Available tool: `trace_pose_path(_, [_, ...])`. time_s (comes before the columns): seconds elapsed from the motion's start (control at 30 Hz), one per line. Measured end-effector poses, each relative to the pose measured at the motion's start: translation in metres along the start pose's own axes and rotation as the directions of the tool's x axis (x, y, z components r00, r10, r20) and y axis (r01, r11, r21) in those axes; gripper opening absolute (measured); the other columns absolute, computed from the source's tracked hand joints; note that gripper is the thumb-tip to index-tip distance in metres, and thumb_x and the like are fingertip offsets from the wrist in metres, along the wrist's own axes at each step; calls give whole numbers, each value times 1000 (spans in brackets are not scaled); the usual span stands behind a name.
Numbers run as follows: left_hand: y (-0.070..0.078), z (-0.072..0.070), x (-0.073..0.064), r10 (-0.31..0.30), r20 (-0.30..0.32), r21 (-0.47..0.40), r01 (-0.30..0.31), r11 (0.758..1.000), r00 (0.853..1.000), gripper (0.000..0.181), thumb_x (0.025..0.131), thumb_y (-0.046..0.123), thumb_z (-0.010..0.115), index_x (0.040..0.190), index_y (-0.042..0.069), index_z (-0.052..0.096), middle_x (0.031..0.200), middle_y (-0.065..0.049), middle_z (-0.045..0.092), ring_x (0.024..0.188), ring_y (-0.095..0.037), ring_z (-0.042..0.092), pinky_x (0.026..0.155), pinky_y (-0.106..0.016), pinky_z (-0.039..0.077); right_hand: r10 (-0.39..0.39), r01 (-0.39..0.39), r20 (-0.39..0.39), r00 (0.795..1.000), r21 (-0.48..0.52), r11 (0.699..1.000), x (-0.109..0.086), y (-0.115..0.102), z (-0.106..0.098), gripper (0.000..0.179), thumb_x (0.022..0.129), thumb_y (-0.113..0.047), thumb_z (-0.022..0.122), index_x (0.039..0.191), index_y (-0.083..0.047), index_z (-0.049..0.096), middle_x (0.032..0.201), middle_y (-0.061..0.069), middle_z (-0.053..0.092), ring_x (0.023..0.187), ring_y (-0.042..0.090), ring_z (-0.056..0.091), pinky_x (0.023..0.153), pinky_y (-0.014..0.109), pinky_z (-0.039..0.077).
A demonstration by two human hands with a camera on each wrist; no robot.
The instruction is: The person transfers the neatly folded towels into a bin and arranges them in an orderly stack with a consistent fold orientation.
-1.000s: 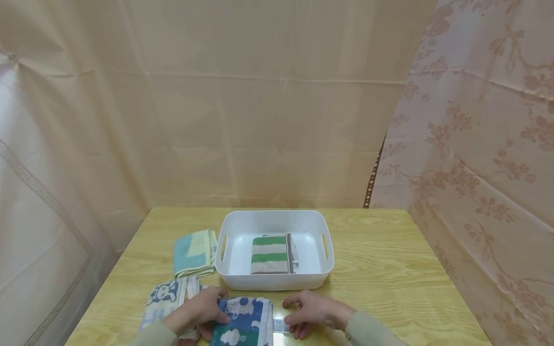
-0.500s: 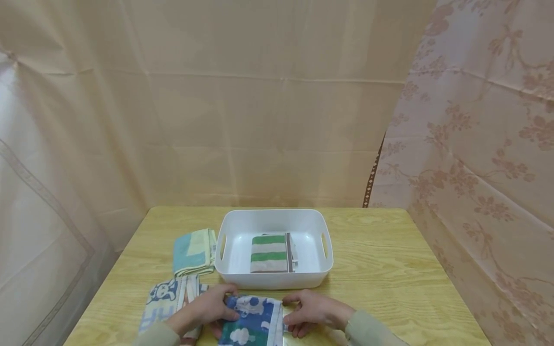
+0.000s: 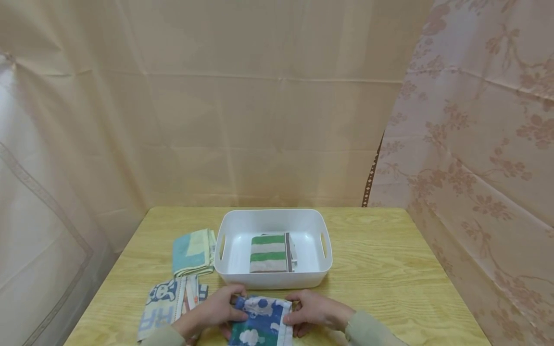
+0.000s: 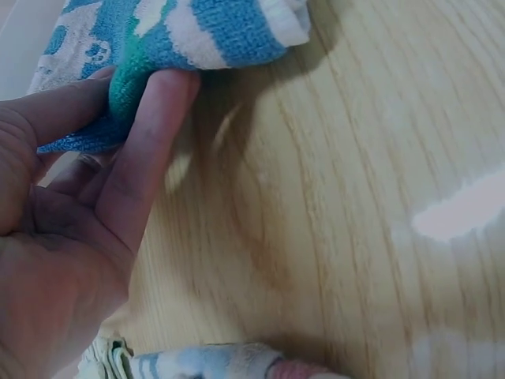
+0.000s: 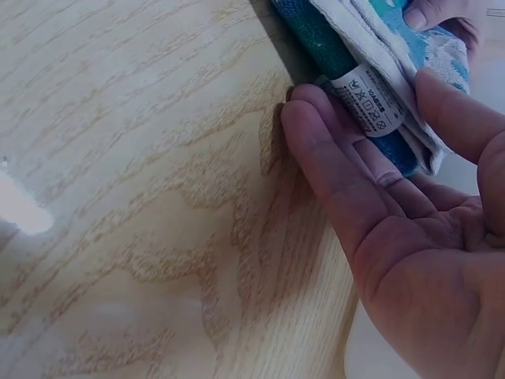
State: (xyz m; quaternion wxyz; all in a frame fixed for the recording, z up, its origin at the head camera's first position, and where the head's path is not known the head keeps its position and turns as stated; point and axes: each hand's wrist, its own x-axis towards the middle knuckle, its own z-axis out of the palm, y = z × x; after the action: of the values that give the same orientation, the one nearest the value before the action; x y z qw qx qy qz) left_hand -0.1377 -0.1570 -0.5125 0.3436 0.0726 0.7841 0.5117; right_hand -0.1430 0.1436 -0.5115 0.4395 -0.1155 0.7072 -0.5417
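A folded blue, green and white towel [image 3: 261, 319] is held between both hands in front of the basket. My left hand [image 3: 218, 310] pinches its left side, thumb on top and fingers underneath, as the left wrist view shows. On the opposite side, my right hand [image 3: 318, 310] grips the white-edged end. In the right wrist view its thumb lies on the white hem and its fingers are under the towel, beside a printed care label [image 5: 367, 103]. The towel's near edge is cut off in the head view.
Behind the hands stands a white basket [image 3: 277, 280] holding a folded green-striped towel [image 3: 268, 254]. To its left lie a folded teal and yellow towel [image 3: 192, 252] and, nearer, a blue and cream bear-patterned towel [image 3: 162, 302]. Curtains surround the wooden table [image 3: 376, 254].
The left hand and the blue towel have moved right, toward the right hand. The right hand, first apart from the towel, now grips its end. More of the bear-patterned towel shows.
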Motion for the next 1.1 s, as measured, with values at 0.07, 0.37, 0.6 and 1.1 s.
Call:
trace_pose_path(0.07, [0,2,1,8,-5,-7,-8,1000,1000,24,89,4,76,103,11,58,95,-7,72,66,-23,72,45,-27,55,-9,9,3,1000,5,1000,0,1,0,48,97,-12,70,139,3,53,89,10,74,73,17,69,70,37,62])
trace_pose_path(0.37, [-1,8,2,36,-26,-41,-37,998,999,25,90,5,75,105,10,56,98,-8,71,71,-25,73,48,-31,57,-16,14,-85,996,-29,999,-3,0,3,28,94,-3,69,121,-2,61,94,11,71,79,19,69,73,38,62])
trace_pose_path(0.6, [-5,10,6,63,-44,2,-63,998,997,36,88,6,78,114,9,53,110,-8,70,92,-24,70,66,-42,61,-39,25,-137,990,-103,994,3,9,-4,22,93,-5,72,113,-7,64,96,9,68,84,17,67,72,34,60])
trace_pose_path(1.1, [-15,13,0,293,38,137,-295,946,955,52,92,12,75,134,33,53,142,-6,54,110,-19,60,85,-31,55,-103,66,-187,977,-197,978,29,50,-24,26,91,-20,77,115,-16,67,96,1,69,84,15,64,70,29,54])
